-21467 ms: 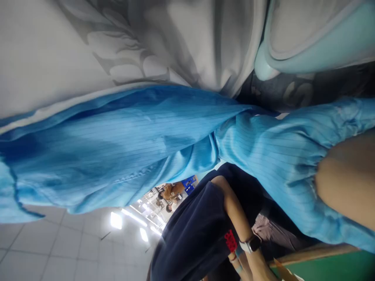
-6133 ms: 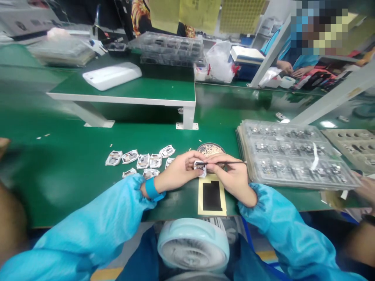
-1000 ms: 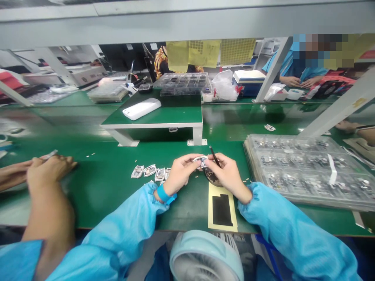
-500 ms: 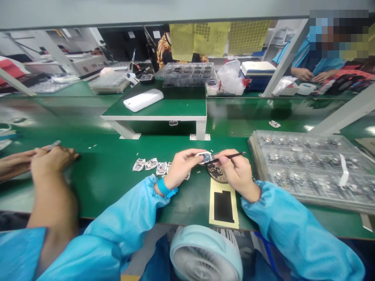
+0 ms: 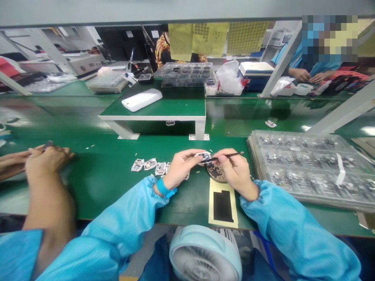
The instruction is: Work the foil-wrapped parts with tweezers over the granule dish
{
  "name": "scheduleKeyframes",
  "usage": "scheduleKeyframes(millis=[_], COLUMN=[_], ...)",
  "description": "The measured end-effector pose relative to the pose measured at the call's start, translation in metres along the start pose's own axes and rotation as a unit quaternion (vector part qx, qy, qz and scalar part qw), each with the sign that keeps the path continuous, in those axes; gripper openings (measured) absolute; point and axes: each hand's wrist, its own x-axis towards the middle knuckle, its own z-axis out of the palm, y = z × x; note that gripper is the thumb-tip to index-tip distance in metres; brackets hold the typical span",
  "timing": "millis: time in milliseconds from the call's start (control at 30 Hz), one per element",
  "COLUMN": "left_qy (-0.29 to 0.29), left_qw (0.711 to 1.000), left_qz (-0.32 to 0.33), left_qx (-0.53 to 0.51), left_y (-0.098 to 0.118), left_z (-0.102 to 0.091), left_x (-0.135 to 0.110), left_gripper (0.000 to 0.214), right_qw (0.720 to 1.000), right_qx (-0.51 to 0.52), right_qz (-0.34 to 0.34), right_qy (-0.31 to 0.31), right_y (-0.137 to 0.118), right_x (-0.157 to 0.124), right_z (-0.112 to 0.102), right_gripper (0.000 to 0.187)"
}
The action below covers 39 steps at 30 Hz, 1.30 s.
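Observation:
Between the thumb and fingers of my left hand (image 5: 182, 167) is a small white casing (image 5: 206, 155) with electronic parts inside. My right hand (image 5: 235, 168) pinches a pair of dark tweezers (image 5: 230, 155), their tip at the casing. Under and behind my right hand lies a round disc (image 5: 215, 171) with a speckled top, partly hidden. Several similar white casings (image 5: 160, 168) lie in a row left of my left hand, which covers some of them. Below the disc a yellow sheet (image 5: 211, 203) carries a black patch (image 5: 223, 207).
Stacked clear trays (image 5: 299, 164) full of small parts stand at the right. A low green stand (image 5: 175, 105) with a white case (image 5: 142, 100) is ahead. At the left, a co-worker's hands (image 5: 48, 160) hold something small. A fan (image 5: 206, 253) sits below the table edge.
The tweezers' tip has shifted slightly left over the casing, while my left hand keeps its hold. The whole view has shifted a little. The co-worker's hands at the left have turned their object.

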Motion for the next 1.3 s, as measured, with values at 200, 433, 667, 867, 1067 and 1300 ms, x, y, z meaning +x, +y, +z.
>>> scheduleKeyframes(millis=[200,433,667,867,1067,1300], left_qy=[0.008,0.037,0.027,0.012,-0.005,0.034], left_qw=[1.000,0.999,0.999,0.998,0.997,0.987], left_qz=[0.019,0.022,0.024,0.052,0.055,0.080], left_qx=[0.018,0.032,0.016,0.033,0.060,0.136], left_y=[-0.001,-0.001,0.000,-0.006,-0.010,-0.015], left_z=[0.001,0.000,0.003,0.001,0.001,0.003], left_x=[-0.001,0.001,0.000,-0.003,-0.003,-0.007], left_gripper=[0.037,0.038,0.040,0.035,0.037,0.031], right_qw=[0.993,0.974,0.980,0.980,0.972,0.972], right_qx=[0.058,0.158,0.067,0.011,0.026,0.045], right_qz=[0.098,0.126,0.186,0.197,0.232,0.229], right_qy=[0.033,0.103,0.038,-0.027,-0.017,-0.024], right_y=[-0.004,-0.011,-0.005,0.000,0.003,0.006], right_x=[0.001,0.004,0.007,0.002,0.002,-0.002], right_z=[0.007,0.009,0.012,0.020,0.019,0.022], right_gripper=[0.028,0.037,0.032,0.025,0.029,0.033])
